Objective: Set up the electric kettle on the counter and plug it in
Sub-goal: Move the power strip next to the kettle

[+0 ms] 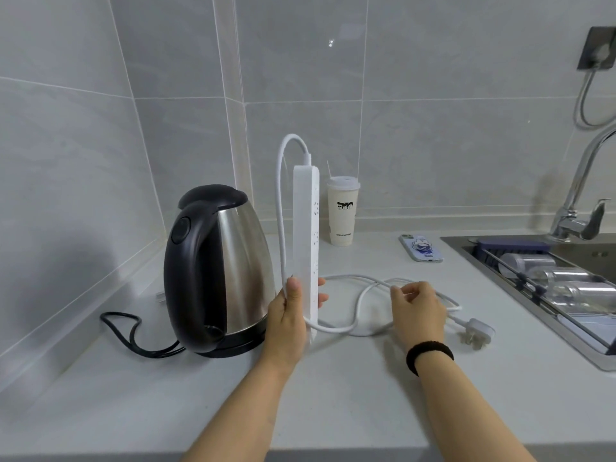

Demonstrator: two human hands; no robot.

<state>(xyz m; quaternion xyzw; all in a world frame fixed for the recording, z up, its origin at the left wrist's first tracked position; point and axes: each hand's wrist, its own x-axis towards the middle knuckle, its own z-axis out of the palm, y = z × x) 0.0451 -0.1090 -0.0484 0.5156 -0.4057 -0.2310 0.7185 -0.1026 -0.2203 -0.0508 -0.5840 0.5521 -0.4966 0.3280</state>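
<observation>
A steel electric kettle [230, 261] with a black handle and lid stands on its black base at the left of the white counter [333, 395]. Its black cord [133, 335] loops on the counter to its left. My left hand [290, 315] grips the lower end of a white power strip [306, 235] and holds it upright beside the kettle. The strip's white cable [363, 308] arcs over its top and coils on the counter. My right hand [416, 308] pinches that cable. The cable's white plug [476, 331] lies loose on the counter at the right.
A paper cup with lid and straw [343, 211] stands by the tiled wall. A phone [421, 248] lies face down near the sink [546, 288], which holds a rack and clear jars. A faucet [580, 195] rises at the right, and a wall socket [598, 48] holds a grey plug.
</observation>
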